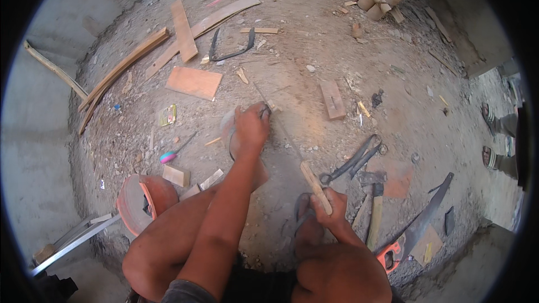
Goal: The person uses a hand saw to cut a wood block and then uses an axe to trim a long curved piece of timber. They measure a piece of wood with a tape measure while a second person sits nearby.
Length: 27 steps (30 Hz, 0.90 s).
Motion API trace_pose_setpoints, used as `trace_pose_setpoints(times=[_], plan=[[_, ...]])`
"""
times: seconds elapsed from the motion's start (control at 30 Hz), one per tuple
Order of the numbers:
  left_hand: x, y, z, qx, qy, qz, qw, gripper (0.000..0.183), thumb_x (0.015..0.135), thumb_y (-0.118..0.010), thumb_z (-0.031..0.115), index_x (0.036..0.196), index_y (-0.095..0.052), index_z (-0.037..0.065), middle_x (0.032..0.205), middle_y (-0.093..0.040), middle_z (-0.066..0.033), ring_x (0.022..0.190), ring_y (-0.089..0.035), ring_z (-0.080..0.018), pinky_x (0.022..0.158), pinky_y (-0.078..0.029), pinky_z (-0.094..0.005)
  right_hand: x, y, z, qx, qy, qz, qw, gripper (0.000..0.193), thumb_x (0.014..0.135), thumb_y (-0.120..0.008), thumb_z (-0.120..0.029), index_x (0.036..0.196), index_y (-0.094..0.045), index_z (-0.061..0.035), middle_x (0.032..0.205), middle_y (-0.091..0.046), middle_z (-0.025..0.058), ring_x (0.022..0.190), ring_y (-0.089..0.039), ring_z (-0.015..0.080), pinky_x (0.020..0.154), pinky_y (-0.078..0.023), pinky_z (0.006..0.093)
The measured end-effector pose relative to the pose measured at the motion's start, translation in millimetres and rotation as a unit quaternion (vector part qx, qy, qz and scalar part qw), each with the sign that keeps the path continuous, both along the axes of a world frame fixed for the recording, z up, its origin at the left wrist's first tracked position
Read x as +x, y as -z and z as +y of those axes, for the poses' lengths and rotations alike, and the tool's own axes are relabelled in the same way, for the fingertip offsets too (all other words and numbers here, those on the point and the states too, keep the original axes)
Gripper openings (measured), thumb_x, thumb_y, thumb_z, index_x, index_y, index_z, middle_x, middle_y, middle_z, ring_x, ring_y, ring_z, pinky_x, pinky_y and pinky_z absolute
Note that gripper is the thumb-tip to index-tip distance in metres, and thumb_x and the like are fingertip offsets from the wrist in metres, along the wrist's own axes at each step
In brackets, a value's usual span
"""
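The right grip (332, 207) is clasping the wooden handle (315, 186) of a thin tool (288, 138), whose narrow shaft is slanting forward and leftward from that grip, passing just beside the left grip (251, 126). The left grip is bending its fingers near the shaft's far part, by a small wood piece (273, 105); whether it is clamping anything cannot be told. The tool is probably proving light, with a stiff, dry, non-slip handle and a slender shaft liable to flex; the handle is offering the surest hold. Right of the right grip, a hammer (374, 213) is lying near, and a handsaw (424, 221) is resting farther out. Ahead of the right grip, dark tongs (359, 158) are lying on the ground (449, 151). Left of the left grip, a screwdriver (168, 157) is lying; beyond it, forward, a flat board (194, 82) is resting.
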<state>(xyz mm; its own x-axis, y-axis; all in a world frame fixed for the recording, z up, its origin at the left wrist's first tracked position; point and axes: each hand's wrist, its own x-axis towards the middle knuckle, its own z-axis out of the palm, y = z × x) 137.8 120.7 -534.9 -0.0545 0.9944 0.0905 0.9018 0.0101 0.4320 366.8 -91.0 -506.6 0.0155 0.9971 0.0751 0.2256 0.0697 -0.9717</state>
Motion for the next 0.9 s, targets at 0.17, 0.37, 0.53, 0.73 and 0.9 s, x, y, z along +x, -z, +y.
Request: trace_pose_setpoints(times=[0.17,0.37,0.53,0.73,0.9], plan=[[-6.6,10.5,2.3,0.034,-0.003,0.0,0.999,0.023,0.087,-0.073,0.019,0.107,-0.075,0.008,0.108,-0.074,-0.0154,0.104,-0.066,-0.038,0.114,-0.039,-0.0459,1.6,-3.7,-1.1,0.024,-0.007,-0.006,1.0,0.019,0.086,-0.075,-0.007,0.078,-0.06,-0.0003,0.062,-0.059,0.0138,0.049,-0.06,0.0256,0.049,-0.045,0.0351],[4.0,-5.2,1.8,-0.024,-0.018,0.014,0.999,0.019,0.089,-0.071,0.018,0.105,-0.073,0.008,0.11,-0.072,-0.0118,0.104,-0.066,-0.0323,0.113,-0.036,-0.0455,-2.1,1.0,19.9,0.021,-0.008,-0.02,1.0,0.019,0.086,-0.075,-0.007,0.077,-0.059,-0.0001,0.062,-0.057,0.0152,0.05,-0.06,0.029,0.05,-0.046,0.0357],[0.6,-3.9,0.2,-0.01,-0.01,0.033,0.999,0.02,0.09,-0.07,0.017,0.106,-0.072,0.007,0.111,-0.072,-0.0121,0.106,-0.065,-0.0322,0.113,-0.036,-0.0467,-2.8,-4.5,-0.4,-0.002,0.011,0.007,1.0,0.022,0.087,-0.074,-0.007,0.076,-0.056,-0.0001,0.062,-0.056,0.0164,0.05,-0.06,0.0291,0.05,-0.045,0.0363],[-1.5,2.4,8.2,-0.021,-0.012,0.024,0.999,0.019,0.09,-0.07,0.015,0.107,-0.072,0.007,0.108,-0.072,-0.0121,0.105,-0.066,-0.0333,0.113,-0.035,-0.0478,-7.5,-2.8,13.4,-0.008,-0.007,-0.009,1.0,0.023,0.087,-0.073,-0.007,0.075,-0.055,0.0001,0.061,-0.055,0.0162,0.051,-0.061,0.0277,0.05,-0.045,0.0358],[-11.6,7.4,7.8,-0.012,0.038,-0.014,0.999,0.016,0.089,-0.071,0.014,0.104,-0.073,0.009,0.109,-0.073,-0.0119,0.105,-0.066,-0.0342,0.114,-0.035,-0.0515,-3.4,-0.9,9.3,0.003,0.017,0.01,1.0,0.022,0.087,-0.073,-0.007,0.076,-0.056,0.0001,0.062,-0.055,0.0163,0.05,-0.059,0.0299,0.05,-0.044,0.0367]])
